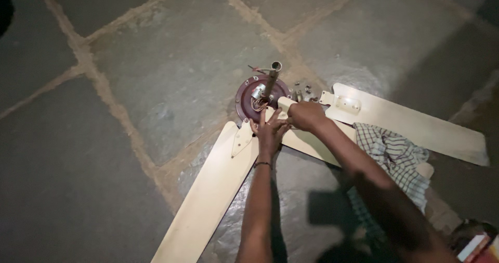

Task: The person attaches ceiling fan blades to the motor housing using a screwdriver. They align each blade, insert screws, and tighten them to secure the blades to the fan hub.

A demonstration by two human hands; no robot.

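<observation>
We press our left hand [270, 130] and right hand [306, 115] against the maroon fan motor [258, 97]. Cream blades [210, 190] lie beside the motor, and a checked cloth [397, 156] lies to its right.

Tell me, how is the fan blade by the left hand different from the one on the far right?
The left blade sits by the maroon fan motor, under the left hand; the right blade lies apart, untouched. The left blade runs toward the camera; the right blade runs sideways, beside a checked cloth. Both are cream with metal brackets.

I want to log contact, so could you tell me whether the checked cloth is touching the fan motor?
Apart: the head view shows the checked cloth lying well clear of the fan motor.
</observation>
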